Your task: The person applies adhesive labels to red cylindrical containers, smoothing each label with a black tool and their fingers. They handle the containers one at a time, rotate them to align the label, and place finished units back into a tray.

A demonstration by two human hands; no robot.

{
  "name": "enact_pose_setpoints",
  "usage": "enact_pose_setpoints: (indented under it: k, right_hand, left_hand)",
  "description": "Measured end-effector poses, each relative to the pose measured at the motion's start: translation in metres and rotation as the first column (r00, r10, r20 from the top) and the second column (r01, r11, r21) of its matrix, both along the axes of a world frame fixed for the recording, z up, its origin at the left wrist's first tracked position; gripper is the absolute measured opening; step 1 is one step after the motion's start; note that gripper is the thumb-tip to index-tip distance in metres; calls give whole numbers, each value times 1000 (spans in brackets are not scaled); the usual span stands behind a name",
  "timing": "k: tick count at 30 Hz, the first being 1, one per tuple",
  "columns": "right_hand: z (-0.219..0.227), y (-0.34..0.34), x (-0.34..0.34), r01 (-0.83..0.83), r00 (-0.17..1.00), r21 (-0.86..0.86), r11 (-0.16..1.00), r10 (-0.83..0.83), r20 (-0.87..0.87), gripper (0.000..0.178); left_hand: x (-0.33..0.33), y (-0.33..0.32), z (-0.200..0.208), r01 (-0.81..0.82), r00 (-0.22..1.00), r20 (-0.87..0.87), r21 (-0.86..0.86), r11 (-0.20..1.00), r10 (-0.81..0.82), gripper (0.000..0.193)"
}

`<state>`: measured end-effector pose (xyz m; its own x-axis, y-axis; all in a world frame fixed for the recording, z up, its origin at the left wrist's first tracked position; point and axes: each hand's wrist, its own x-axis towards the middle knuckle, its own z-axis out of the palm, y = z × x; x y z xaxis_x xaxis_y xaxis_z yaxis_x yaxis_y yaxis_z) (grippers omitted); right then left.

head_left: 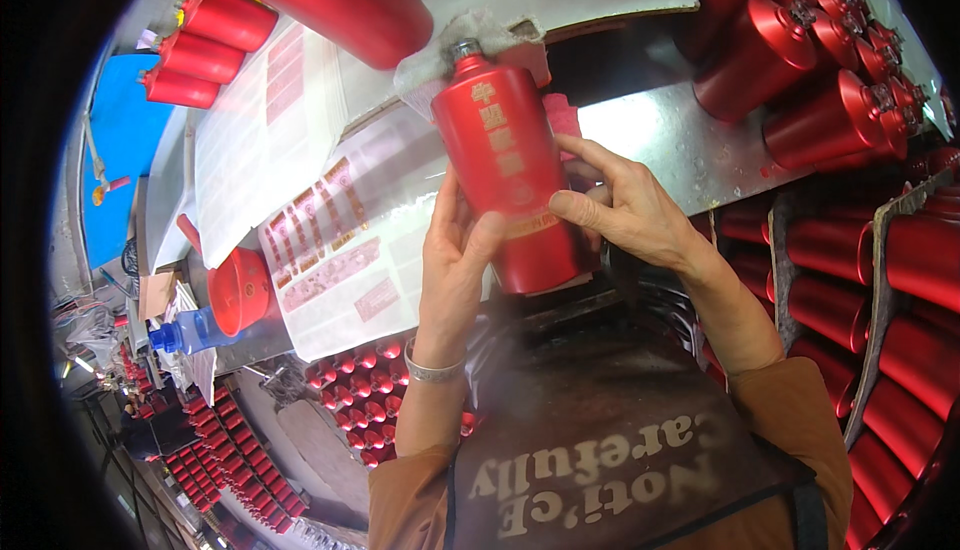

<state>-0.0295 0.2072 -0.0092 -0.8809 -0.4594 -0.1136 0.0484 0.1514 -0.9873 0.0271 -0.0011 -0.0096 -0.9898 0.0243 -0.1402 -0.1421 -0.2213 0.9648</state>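
A glossy red bottle (503,165) with a dark neck and a column of gold lettering is tilted in front of me, its neck pointing away. My left hand (458,235) grips its left side, thumb on the lower front. On the opposite side, my right hand (630,205) has its fingers around the edge and its thumb pressed at a gold band (528,222) low on the bottle. A whitish cloth (430,68) lies by the neck. To the left is a pale sheet (365,285) bearing red-and-gold decals.
Several red bottles (755,60) stand at the far right, and more lie in racks (880,250) below. A large red bottle (330,5) is at the back. On the left are a red plastic container (240,292) and a blue-capped clear bottle (185,335). Bottle rows (235,450) fill the lower left.
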Motion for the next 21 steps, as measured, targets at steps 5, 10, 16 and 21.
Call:
enact_pose_setpoints:
  k: [5, 10, 16, 21]
  right_hand:
    - [1, 3, -1, -11, 998, 4, 1000, 11, 68, 68]
    - [5, 3, -2, 3, 1000, -12, 1000, -3, 17, 69]
    - [8, 3, -1, -23, 1000, 38, 999, 24, -17, 71]
    - [4, 2, -1, -26, 999, 70, 997, 29, -46, 71]
  left_hand:
    - [-8, 1, 7, -140, 990, -9, -53, 989, 140, 72]
    - [-29, -6, 24, -312, 875, -477, -682, 662, -78, 64]
    - [-44, -2, 29, -347, 810, -533, -772, 532, -245, 59]
    - [-44, 0, 25, -350, 810, -535, -770, 533, -240, 61]
